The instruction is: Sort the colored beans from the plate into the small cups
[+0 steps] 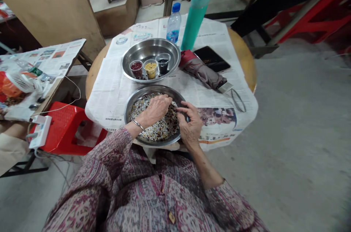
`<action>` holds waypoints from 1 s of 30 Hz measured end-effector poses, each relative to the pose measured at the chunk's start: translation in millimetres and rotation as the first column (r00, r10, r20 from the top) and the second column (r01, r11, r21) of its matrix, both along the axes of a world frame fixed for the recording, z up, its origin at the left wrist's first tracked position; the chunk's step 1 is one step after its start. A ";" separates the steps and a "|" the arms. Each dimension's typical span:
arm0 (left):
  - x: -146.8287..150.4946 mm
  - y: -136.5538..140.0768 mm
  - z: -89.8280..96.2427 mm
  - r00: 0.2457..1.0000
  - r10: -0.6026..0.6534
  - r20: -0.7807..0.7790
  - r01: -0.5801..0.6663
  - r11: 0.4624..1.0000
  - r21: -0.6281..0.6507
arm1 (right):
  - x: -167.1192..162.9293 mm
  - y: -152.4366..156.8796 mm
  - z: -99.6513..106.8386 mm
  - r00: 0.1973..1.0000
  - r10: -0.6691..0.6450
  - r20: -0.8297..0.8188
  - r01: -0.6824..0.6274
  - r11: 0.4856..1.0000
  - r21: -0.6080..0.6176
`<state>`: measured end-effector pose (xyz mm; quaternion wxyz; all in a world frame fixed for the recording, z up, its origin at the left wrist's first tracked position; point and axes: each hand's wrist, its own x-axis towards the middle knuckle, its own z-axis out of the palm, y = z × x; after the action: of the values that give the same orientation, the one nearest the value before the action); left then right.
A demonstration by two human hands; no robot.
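Observation:
A steel basin (127, 115) near me holds a mix of white, yellow, dark red and black grains or beans (156, 129). My left hand (159, 107), with a bracelet at the wrist, is over the mix, its fingers drawn together; whatever they hold is hidden. At the basin's right side is my right hand (191, 126), thumb and fingers apart over the rim. Just behind stands a second steel basin (134, 51) with three clear plastic cups in it: one of dark red beans (136, 69), one of yellow kernels (150, 69), one of black beans (162, 64).
Newspaper (109, 89) covers the round table (245, 60). Behind the basins stand a water bottle (173, 23) and a tall teal bottle (196, 16). A folded umbrella (203, 70) and a dark tablet or phone (212, 59) lie right. A red stool (65, 126) and power strip (41, 131) are left.

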<state>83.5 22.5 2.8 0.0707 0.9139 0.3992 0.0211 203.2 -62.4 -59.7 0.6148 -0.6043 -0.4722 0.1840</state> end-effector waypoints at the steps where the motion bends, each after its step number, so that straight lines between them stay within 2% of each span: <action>1: -1.3 -0.3 -0.2 1.000 0.007 0.017 -0.007 1.000 -0.001 | -0.2 0.0 0.1 1.000 -0.002 -0.002 0.002 1.000 0.001; 7: -24.4 -10.5 -5.0 0.967 0.024 0.253 -0.013 0.999 -0.042 | -0.7 -0.7 -1.0 1.000 -0.010 0.005 0.010 1.000 -0.002; 13: -56.1 -31.9 -3.6 0.936 0.116 0.332 -0.064 0.985 -0.163 | 0.1 -1.8 -2.2 1.000 0.011 0.006 -0.011 1.000 0.002; 16: -67.9 -31.4 -3.1 0.907 0.166 0.387 -0.100 0.978 -0.183 | 0.2 -2.2 -2.4 1.000 0.013 0.007 -0.013 1.000 -0.003; 21: -78.6 0.7 10.5 0.842 0.247 0.480 -0.192 0.968 -0.161 | 0.3 -2.2 -4.1 1.000 0.011 0.014 -0.011 1.000 -0.005; 24: -81.3 32.9 26.1 0.812 0.259 0.523 -0.273 0.961 -0.052 | 0.3 -2.3 -5.0 1.000 0.010 0.009 -0.009 1.000 -0.009; 27: -82.8 64.9 38.6 0.804 0.240 0.545 -0.313 0.949 0.044 | 0.1 -2.5 -5.1 1.000 0.011 0.011 -0.011 1.000 -0.016; 30: -80.6 90.2 45.8 0.824 0.201 0.530 -0.294 0.951 0.096 | -0.3 -2.4 -4.9 1.000 0.008 0.010 -0.008 1.000 -0.006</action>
<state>3.0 112.6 48.6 0.0913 0.8176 0.4778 0.3079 202.9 -64.7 -64.6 0.6098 -0.6053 -0.4771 0.1849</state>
